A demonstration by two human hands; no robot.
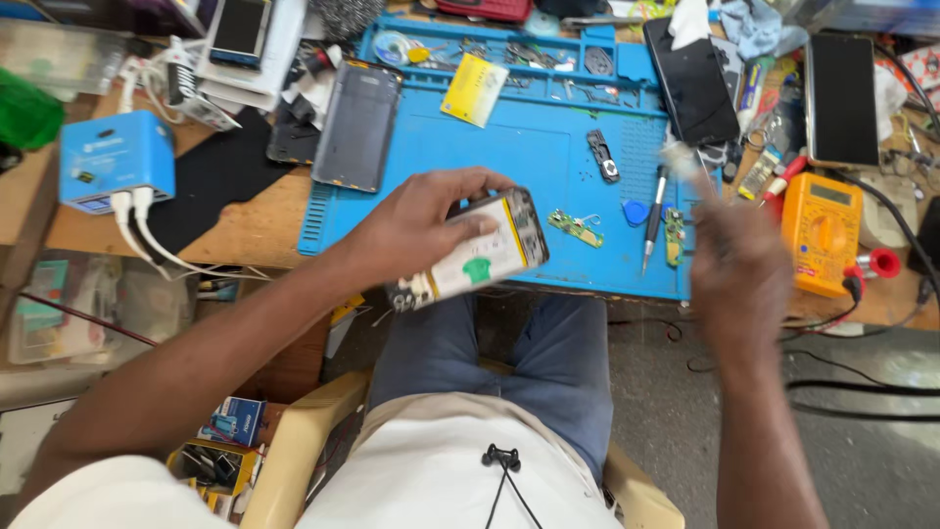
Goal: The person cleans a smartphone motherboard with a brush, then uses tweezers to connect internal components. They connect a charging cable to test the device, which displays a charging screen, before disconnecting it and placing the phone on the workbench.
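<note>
I have the opened phone [472, 257] clamped in my left hand [416, 230], back cover off and its insides facing up, held over the near edge of the blue mat [509, 157] above my lap. My right hand [739, 269] is raised and blurred beside the yellow multimeter [821, 233], something pale at its fingertips, so I cannot tell its grip. I judge this the inspection stage; the next touch calls for a steady phone and a fine tool such as the screwdriver [654, 217].

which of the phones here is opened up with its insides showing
The phone in the left hand: the opened phone shows its battery. The two dark phones and grey one lie closed on the bench.
</note>
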